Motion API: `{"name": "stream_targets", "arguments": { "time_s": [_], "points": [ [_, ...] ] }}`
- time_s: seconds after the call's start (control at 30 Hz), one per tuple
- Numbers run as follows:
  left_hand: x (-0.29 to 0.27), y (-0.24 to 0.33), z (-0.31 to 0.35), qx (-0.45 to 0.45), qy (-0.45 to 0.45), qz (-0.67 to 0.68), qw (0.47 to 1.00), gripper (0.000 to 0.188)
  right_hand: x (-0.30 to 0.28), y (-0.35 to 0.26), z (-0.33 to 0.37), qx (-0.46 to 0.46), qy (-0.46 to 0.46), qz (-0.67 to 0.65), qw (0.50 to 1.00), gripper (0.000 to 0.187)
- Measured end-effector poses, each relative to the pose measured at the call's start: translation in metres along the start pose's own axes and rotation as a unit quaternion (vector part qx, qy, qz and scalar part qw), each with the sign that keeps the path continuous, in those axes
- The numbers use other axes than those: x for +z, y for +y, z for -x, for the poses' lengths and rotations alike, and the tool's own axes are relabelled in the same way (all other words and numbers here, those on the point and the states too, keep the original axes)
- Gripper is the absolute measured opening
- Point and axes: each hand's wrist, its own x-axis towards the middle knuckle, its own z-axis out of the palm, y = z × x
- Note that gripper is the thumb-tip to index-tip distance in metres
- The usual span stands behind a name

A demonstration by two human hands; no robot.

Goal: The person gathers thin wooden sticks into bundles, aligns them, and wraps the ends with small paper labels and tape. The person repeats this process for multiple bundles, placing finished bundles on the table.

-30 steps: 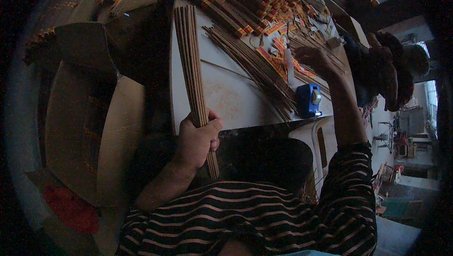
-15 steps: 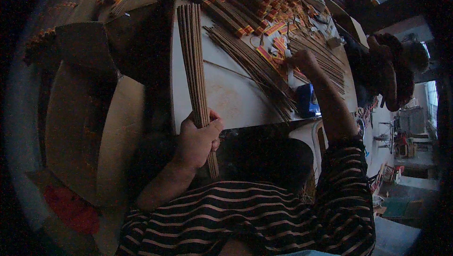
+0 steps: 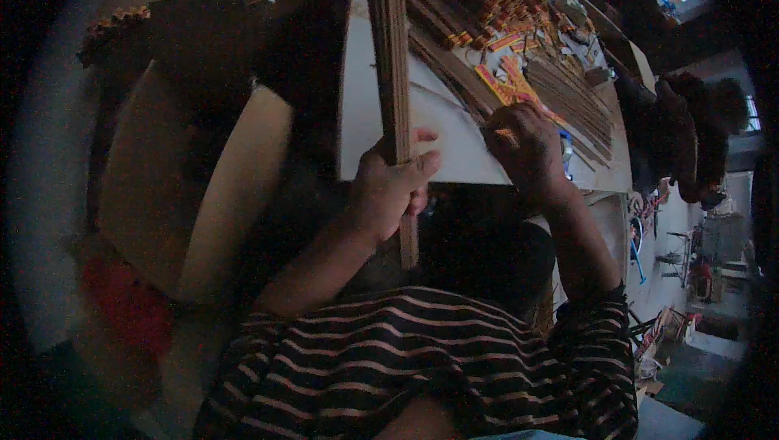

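My left hand (image 3: 386,190) is wrapped round a bundle of thin brown incense sticks (image 3: 392,59), gripping it near its lower end. The bundle stands nearly upright in the picture, its upper part over the white table (image 3: 458,152). To the right, my right hand (image 3: 526,148) is above the table's near edge with fingers curled in; whatever they may hold is hidden. Just beyond it lie red and yellow paper labels (image 3: 497,85). Loose sticks (image 3: 454,73) lie between the two hands, and a blue box (image 3: 565,148) shows partly behind my right wrist.
Many incense bundles with red and yellow bands (image 3: 466,2) cover the table's far side. More loose sticks (image 3: 572,99) lie at its right. On the left stands an open cardboard box (image 3: 235,188), with something red (image 3: 126,302) below it.
My right hand has drawn back from the labels toward the table's near edge and the bundle. My left hand still grips the bundle. The whole view has shifted, with the table now farther right and higher.
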Motion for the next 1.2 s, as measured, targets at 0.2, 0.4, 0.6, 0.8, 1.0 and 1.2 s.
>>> {"name": "stream_targets", "arguments": {
  "time_s": [0.2, 0.4, 0.6, 0.8, 1.0, 1.2],
  "points": [
    [0.022, 0.011, 0.037, 0.035, 0.03, -0.046, 0.998, 0.029, -0.003, -0.068, 0.027, -0.122, 0.018, 0.057, 0.991, 0.019],
    [0.028, 0.005, 0.063, 0.092, 0.001, -0.127, 0.988, 0.029, -0.017, -0.095, 0.051, -0.158, 0.011, 0.076, 0.984, 0.028],
    [0.034, 0.023, 0.092, 0.076, -0.056, -0.198, 0.976, 0.026, -0.037, -0.122, 0.063, 0.072, -0.021, -0.272, 0.959, 0.038],
    [0.035, 0.031, 0.113, -0.019, -0.127, -0.185, 0.974, 0.028, -0.037, -0.139, 0.074, 0.329, -0.157, -0.523, 0.771, 0.029],
    [0.009, 0.015, 0.086, -0.064, -0.186, -0.075, 0.978, 0.031, -0.024, -0.153, 0.081, 0.375, -0.047, -0.592, 0.712, 0.013],
    [0.0, 0.022, 0.067, -0.077, -0.151, -0.01, 0.986, 0.025, -0.017, -0.134, 0.105, 0.395, -0.019, -0.561, 0.727, 0.014]
  ]
}}
